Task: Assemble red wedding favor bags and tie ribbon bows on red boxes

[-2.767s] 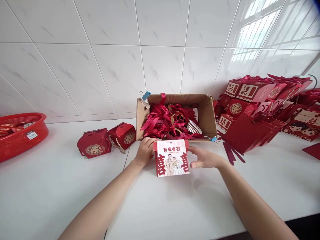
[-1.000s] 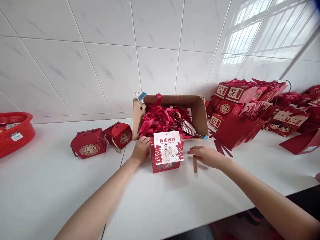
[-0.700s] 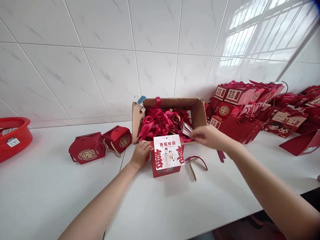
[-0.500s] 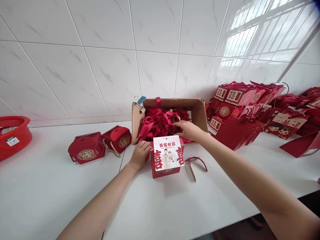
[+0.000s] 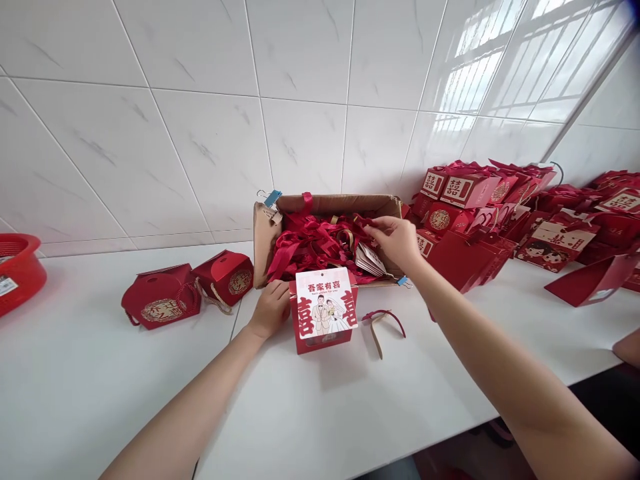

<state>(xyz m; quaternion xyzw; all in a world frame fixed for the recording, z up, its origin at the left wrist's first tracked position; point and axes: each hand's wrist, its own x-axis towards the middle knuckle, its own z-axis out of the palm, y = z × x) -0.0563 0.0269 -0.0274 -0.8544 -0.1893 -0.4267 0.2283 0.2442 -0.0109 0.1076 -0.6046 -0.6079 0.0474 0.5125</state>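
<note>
One red box [image 5: 325,343] sits seemingly steadied by the left hand [image 5: 273,310], clasp unclear; the right hand [image 5: 400,243] pinches ribbon [image 5: 366,222] over a carton [image 5: 265,243] along the counter's [image 5: 295,420] back edge.

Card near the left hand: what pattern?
Card: red characters, drawn couple on white; best in head view.

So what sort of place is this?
Probably a packing or craft workspace: a white table by a tiled wall, a cardboard box holding red ribbons, and red gift boxes piled on the right.
</note>
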